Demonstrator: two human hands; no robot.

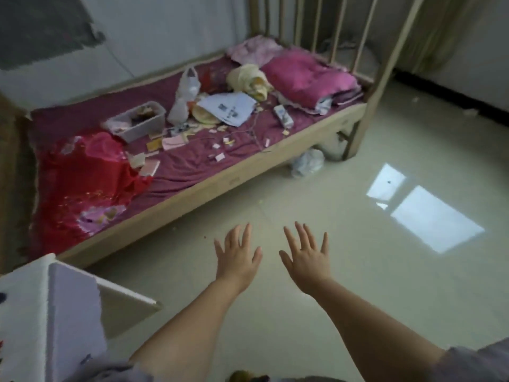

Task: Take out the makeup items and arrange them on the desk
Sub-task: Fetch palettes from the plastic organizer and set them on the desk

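My left hand (238, 255) and my right hand (307, 256) are stretched out side by side over the pale tiled floor, palms down, fingers spread, holding nothing. Ahead lies a wooden bed (220, 183) with a purple sheet. On it stands a clear plastic box (136, 121) with small items inside, too blurred to name. Around the box lie several small pink and white packets and cards (172, 142), a white tube-like box (283, 115) and loose papers (228, 107). Both hands are well short of the bed.
A white foam or board piece (74, 307) sits at the lower left. Red cloth (82, 177), pink folded blankets (308, 77) and a white plastic bag (187, 89) lie on the bed. Another bag (307, 162) lies under it. Wooden rails (316, 20) rise at the bed's far end.
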